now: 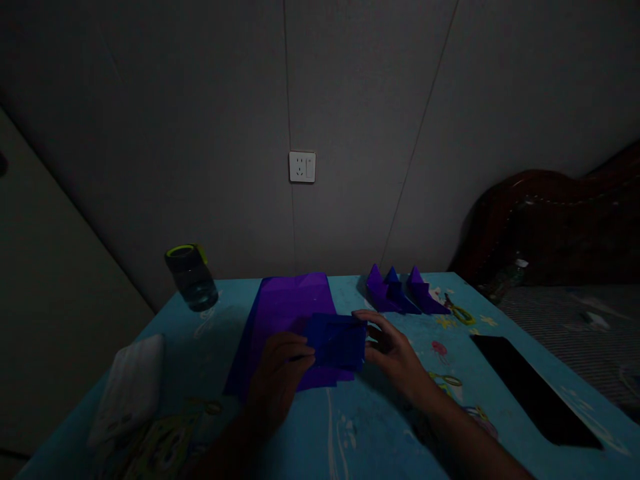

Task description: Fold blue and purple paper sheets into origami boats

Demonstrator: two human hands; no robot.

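Note:
Between my hands is a folded sheet of blue paper (337, 339), raised over the table and roughly rectangular. My left hand (283, 370) pinches its left edge between thumb and fingers. On the opposite side, my right hand (387, 343) grips the right edge, with fingers at the upper corner and the thumb lower down. Beneath and behind it lie several flat sheets of purple paper (290, 303), overlapping, with darker blue ones showing along the left. Three folded paper boats (380, 290) stand in a row at the back right, two purple and one blue.
A water bottle (193, 277) stands at the back left. A white packet (130, 383) lies at the left edge. Scissors (460, 315) with yellow-green handles rest beside the boats. A long black flat object (533, 390) lies on the right of the blue patterned tablecloth (390, 427).

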